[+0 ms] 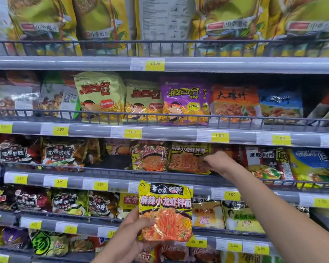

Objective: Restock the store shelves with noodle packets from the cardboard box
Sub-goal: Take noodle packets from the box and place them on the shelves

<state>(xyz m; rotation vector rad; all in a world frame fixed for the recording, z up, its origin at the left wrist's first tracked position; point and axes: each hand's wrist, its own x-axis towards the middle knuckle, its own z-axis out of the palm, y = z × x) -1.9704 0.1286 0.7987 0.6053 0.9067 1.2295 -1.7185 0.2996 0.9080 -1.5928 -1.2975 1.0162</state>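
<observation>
Reference landmark: the shelved packet (pixel 187 158), a yellow-and-black noodle pack standing upright behind the wire rail (pixel 103 168).

Left hand (pixel 130 231): located below and to the left of the landmark, in front of the lower shelves. The thumb lies across the front lower-left corner of the held packet (pixel 165 211) and the fingers are behind it, so the grip is closed on that corner. The packet is upright with its face toward the camera. Its print matches the landmark's, which suggests it is staged for the same slot.

Right hand (pixel 217 162): located at the landmark's right edge and touching it, with the arm reaching up from below right. The fingers curl toward the pack's edge. The hand is blurred, so whether it pinches the pack or only presses against it cannot be determined. The probable purpose is to straighten the landmark or seat it rearward, freeing space in front.

Red-and-yellow packet (pixel 149 156): immediately left of the landmark, apparently touching it.

Insertion requirement, as judged: the held packet must be lifted over the rail, then lowered behind it with its face outward.

The cardboard box is not in view.
</observation>
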